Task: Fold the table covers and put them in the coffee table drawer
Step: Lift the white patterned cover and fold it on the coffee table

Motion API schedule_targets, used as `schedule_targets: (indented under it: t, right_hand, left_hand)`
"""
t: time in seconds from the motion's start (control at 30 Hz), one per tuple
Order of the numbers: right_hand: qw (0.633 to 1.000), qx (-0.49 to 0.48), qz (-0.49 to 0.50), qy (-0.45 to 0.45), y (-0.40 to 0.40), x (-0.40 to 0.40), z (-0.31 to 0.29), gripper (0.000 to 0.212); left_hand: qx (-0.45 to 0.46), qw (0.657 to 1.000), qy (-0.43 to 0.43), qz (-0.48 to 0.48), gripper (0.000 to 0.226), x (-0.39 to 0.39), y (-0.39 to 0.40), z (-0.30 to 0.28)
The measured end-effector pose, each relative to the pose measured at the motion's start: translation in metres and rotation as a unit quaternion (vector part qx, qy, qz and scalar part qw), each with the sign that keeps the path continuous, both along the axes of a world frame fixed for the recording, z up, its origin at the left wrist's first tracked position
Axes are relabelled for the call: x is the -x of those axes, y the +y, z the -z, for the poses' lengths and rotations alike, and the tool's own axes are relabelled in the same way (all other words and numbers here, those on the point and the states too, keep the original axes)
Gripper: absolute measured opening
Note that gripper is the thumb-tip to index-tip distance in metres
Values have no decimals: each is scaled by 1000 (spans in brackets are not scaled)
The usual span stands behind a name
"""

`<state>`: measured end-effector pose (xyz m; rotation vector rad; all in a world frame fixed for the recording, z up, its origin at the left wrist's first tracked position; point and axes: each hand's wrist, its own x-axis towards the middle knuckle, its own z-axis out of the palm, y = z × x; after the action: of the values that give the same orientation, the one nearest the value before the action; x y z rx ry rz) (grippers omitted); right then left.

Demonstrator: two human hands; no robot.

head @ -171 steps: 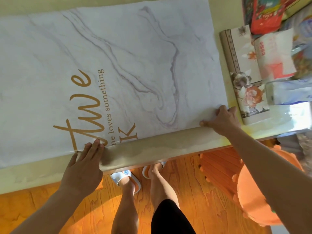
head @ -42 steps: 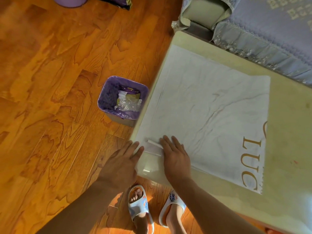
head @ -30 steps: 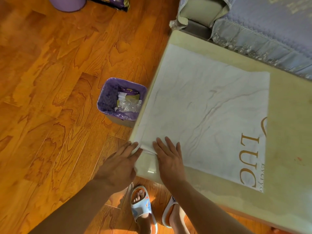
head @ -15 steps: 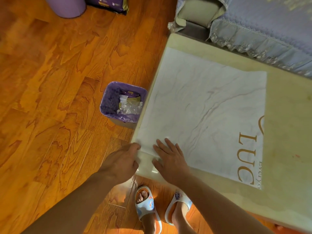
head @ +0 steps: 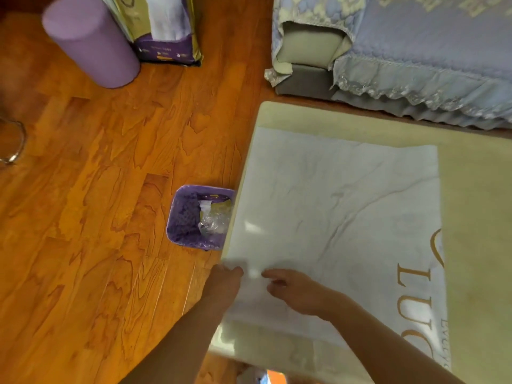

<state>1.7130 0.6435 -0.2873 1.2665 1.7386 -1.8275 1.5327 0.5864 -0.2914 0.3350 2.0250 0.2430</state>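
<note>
The cover (head: 332,231) lies flat on the coffee table (head: 476,217), already doubled over by the look of its straight right edge, with its left edge running along the table's left side. Both hands work the cover's near-left corner, likely to lift it for the next fold. The left hand (head: 224,281) reaches in from off the table's side and seems to pinch the cover's edge between thumb and fingers, though motion blur there makes the grip uncertain. The right hand (head: 296,292) rests on the cover just beside it, fingers loosely curled, pinning the sheet so it does not slide.

The cover is a thin, limp sheet, pale with grey marble veins and gold lettering, faintly creased. The table top is smooth and glossy, cream-green. Just left of the table stands a square purple bin (head: 194,217) on the wood floor (head: 97,217).
</note>
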Motion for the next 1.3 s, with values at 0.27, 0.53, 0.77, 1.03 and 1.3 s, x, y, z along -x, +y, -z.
schedule_targets:
  t: [0.27, 0.53, 0.77, 1.03, 1.3]
  right_hand:
    - [972, 189, 135, -39, 54, 21, -8, 50]
    - [930, 28, 336, -150, 110, 80, 2, 27]
    - [879, -207, 219, -370, 59, 159, 9, 73]
    - [819, -412, 150, -369, 42, 157, 32, 37]
    - [824, -411, 159, -357, 39, 163, 35, 49]
  left_hand:
    - [-133, 990, -31, 34, 17, 22, 110, -6]
    - [-203, 947, 5, 249, 24, 69, 204, 37]
    - [-208, 926, 49, 311, 29, 70, 258, 40]
    - [-146, 910, 47, 385, 36, 73, 277, 35]
    - [-192, 924, 25, 330, 25, 77, 264, 45]
